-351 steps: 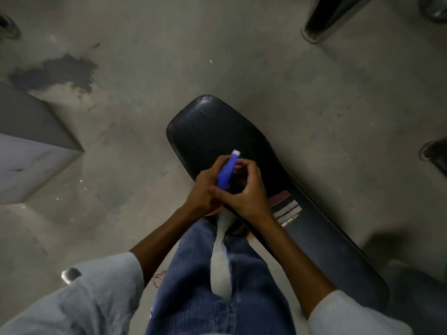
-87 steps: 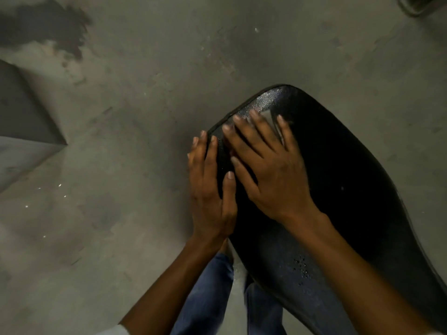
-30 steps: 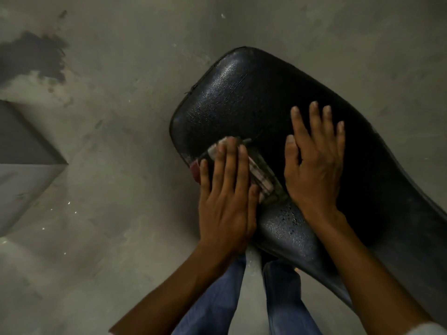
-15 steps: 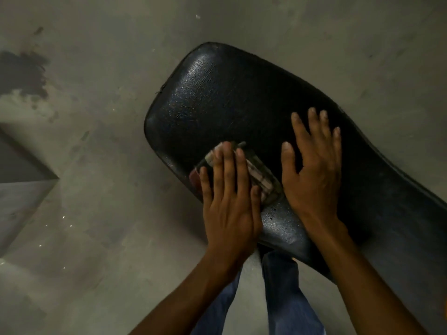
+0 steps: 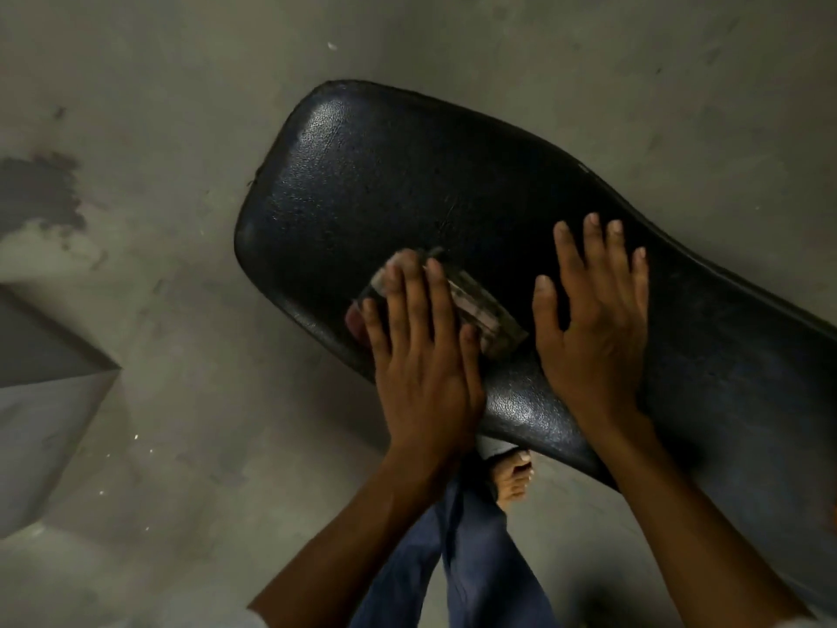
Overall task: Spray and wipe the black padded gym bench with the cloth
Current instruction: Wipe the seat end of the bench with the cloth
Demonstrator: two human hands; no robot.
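Note:
The black padded gym bench (image 5: pixel 407 183) runs from the upper middle down to the lower right, its textured pad shining near the rounded end. A folded striped cloth (image 5: pixel 480 310) lies on the pad near its left edge. My left hand (image 5: pixel 421 355) presses flat on the cloth, fingers extended, covering most of it. My right hand (image 5: pixel 593 324) rests flat on the bare pad just right of the cloth, fingers spread, holding nothing. No spray bottle is in view.
Grey concrete floor (image 5: pixel 158 106) surrounds the bench, with a dark wet stain (image 5: pixel 36 197) at the left. A grey block corner (image 5: pixel 40 392) juts in from the left edge. My jeans leg (image 5: pixel 480 573) and bare foot (image 5: pixel 512 478) show below the bench.
My left hand has slid the cloth a little along the pad toward me. My right hand stays flat beside it. The view has shifted, showing more of the bench end.

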